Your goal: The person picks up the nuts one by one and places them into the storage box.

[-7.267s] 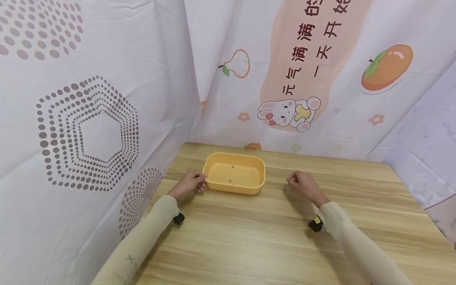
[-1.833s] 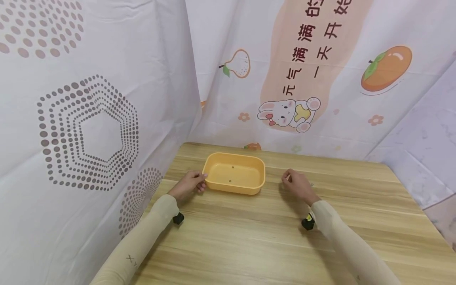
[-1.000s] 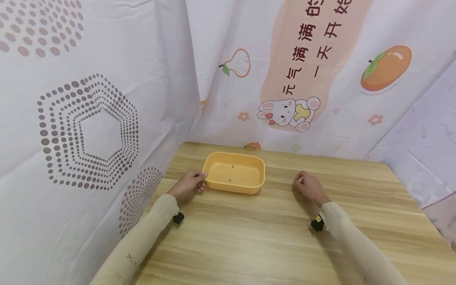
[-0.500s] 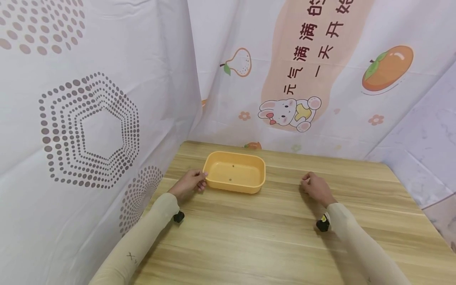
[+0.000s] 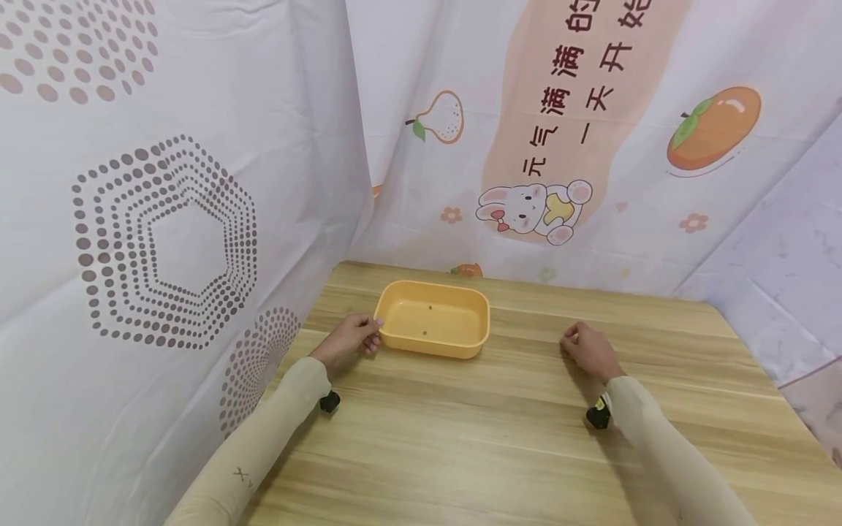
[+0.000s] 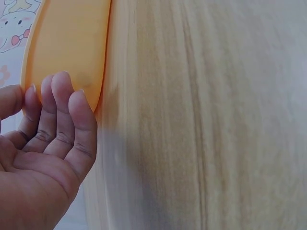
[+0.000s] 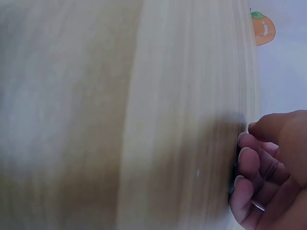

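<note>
Left hand, at the end of a pale sleeve, rests on the counter with its fingers curled against the left short end of the orange tray; the left wrist view shows the fingertips touching the tray's outer wall, thumb towards the rim, a light pinch on that end. Right hand lies on the bare wood to the right of the tray, well apart from it, with fingers loosely curled towards the thumb; whether anything small sits between them cannot be told, as the right wrist view is blurred and shows nothing held.

Orange tray: a shallow rectangular tub with rounded corners, standing upright on the counter towards its far left part. Its long axis runs left to right across the view, so the open right short end faces the right hand, from which the tray lies to the left and slightly farther away. Two or three small dark specks lie on its floor. The left hand is the nearer, already in contact.

Behind the counter hangs a printed curtain bearing a rabbit, a pear, an orange fruit and characters; a dotted hexagon sheet closes the left side.
</note>
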The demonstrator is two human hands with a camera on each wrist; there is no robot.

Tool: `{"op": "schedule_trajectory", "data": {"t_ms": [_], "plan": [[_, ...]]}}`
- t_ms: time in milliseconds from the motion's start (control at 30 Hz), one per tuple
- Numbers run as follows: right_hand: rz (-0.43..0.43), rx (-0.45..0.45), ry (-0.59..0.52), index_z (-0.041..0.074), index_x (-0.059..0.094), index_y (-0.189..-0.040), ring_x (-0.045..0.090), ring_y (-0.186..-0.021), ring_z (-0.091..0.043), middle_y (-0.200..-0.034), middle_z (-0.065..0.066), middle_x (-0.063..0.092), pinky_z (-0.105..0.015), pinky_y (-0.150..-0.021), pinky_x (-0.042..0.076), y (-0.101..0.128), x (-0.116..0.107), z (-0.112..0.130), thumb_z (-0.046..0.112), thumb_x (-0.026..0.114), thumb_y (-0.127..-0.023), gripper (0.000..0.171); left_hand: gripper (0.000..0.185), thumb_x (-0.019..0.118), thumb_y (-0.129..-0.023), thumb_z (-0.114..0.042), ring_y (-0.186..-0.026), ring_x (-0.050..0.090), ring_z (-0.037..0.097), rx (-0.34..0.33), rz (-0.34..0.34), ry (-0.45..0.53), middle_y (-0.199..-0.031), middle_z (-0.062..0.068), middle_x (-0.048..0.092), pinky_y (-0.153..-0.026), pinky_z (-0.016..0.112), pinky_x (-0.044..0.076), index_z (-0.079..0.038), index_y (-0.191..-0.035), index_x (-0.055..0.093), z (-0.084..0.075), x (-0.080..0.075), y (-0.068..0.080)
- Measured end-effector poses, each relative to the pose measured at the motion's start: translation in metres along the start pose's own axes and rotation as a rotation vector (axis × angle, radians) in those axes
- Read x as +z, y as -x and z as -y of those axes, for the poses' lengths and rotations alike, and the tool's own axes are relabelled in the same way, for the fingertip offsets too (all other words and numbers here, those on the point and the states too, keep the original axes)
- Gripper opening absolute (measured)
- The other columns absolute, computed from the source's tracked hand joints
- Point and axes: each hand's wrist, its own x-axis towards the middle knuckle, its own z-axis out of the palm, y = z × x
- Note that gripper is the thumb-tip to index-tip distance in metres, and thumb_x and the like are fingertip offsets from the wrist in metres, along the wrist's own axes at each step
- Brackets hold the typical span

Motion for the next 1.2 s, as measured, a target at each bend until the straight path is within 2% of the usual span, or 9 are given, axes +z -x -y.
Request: {"op": "schedule_trajectory", "data": {"t_ms": [167, 333, 533, 667, 733, 800, 1067, 1200], "plan": [[0.004, 0.008, 0.01, -0.006, 0.057, -0.113, 0.061, -0.063, -0.017, -0.08, -0.009, 0.068, -0.034, -0.057, 0.049, 0.001, -0.001, 0.0, 0.018, 0.057, -0.104, 0.026, 0.03, 0.054, -0.109, -0.026, -0.076, 0.061, 0.02, -0.008, -0.003, -0.003, -0.091, 0.012, 0.063, -0.07, 0.03, 0.057, 0.001, -0.098, 0.058, -0.002, 0.0, 0.002], [-0.021, 0.016, 0.035, -0.006, 0.06, -0.103, 0.058, -0.067, -0.02, -0.08, -0.01, 0.065, -0.036, -0.06, 0.048, 0.004, -0.004, -0.002, 0.025, 0.064, -0.102, 0.032, 0.03, 0.055, -0.109, -0.026, -0.077, 0.062, 0.021, -0.011, -0.006, -0.011, -0.092, 0.013, 0.064, -0.071, 0.031, 0.058, 0.002, -0.098, 0.059, -0.001, 0.0, 0.003], [-0.02, 0.051, 0.003, -0.001, 0.068, -0.088, 0.057, -0.056, -0.016, -0.07, -0.004, 0.065, -0.031, -0.052, 0.046, 0.004, -0.005, -0.006, 0.025, 0.067, -0.1, 0.029, 0.03, 0.054, -0.109, -0.026, -0.076, 0.062, 0.021, -0.02, -0.01, -0.007, -0.091, 0.012, 0.063, -0.07, 0.032, 0.058, 0.002, -0.098, 0.058, -0.001, 0.0, 0.002], [-0.001, 0.048, -0.006, 0.009, 0.057, -0.066, 0.051, -0.049, -0.013, -0.058, 0.003, 0.055, -0.029, -0.049, 0.042, 0.005, -0.007, -0.009, 0.027, 0.067, -0.101, 0.04, 0.03, 0.054, -0.109, -0.026, -0.076, 0.062, 0.021, -0.015, -0.008, -0.009, -0.091, 0.012, 0.063, -0.069, 0.031, 0.058, 0.001, -0.097, 0.058, -0.002, 0.0, 0.002], [0.014, 0.043, -0.001, 0.014, 0.05, -0.06, 0.048, -0.049, -0.012, -0.055, 0.005, 0.051, -0.029, -0.05, 0.04, 0.006, -0.008, -0.008, 0.028, 0.066, -0.101, 0.046, 0.03, 0.055, -0.109, -0.026, -0.076, 0.062, 0.021, -0.022, -0.009, -0.004, -0.09, 0.011, 0.063, -0.07, 0.031, 0.058, 0.001, -0.097, 0.058, -0.002, 0.001, 0.002], [0.025, 0.035, 0.005, 0.016, 0.047, -0.059, 0.047, -0.051, -0.012, -0.056, 0.005, 0.05, -0.029, -0.051, 0.04, 0.008, -0.009, -0.008, 0.027, 0.066, -0.101, 0.048, 0.03, 0.054, -0.109, -0.026, -0.076, 0.062, 0.021, -0.027, -0.008, -0.004, -0.09, 0.011, 0.063, -0.07, 0.031, 0.058, 0.001, -0.097, 0.058, -0.001, 0.001, 0.002], [0.038, 0.037, -0.029, 0.004, 0.064, -0.073, 0.057, -0.057, -0.016, -0.072, -0.004, 0.065, -0.03, -0.052, 0.049, 0.012, -0.012, -0.007, 0.022, 0.065, -0.103, 0.034, 0.032, 0.055, -0.109, -0.027, -0.076, 0.062, 0.02, -0.012, -0.001, -0.019, -0.091, 0.012, 0.063, -0.07, 0.031, 0.058, 0.003, -0.099, 0.058, -0.003, 0.0, 0.002], [0.04, 0.034, -0.052, 0.004, 0.065, -0.072, 0.059, -0.056, -0.016, -0.07, -0.005, 0.066, -0.031, -0.053, 0.051, 0.012, -0.012, -0.01, 0.021, 0.063, -0.104, 0.036, 0.032, 0.054, -0.109, -0.026, -0.076, 0.061, 0.021, -0.015, -0.004, -0.021, -0.092, 0.012, 0.063, -0.071, 0.032, 0.057, 0.004, -0.1, 0.058, -0.003, 0.001, 0.002]]}}
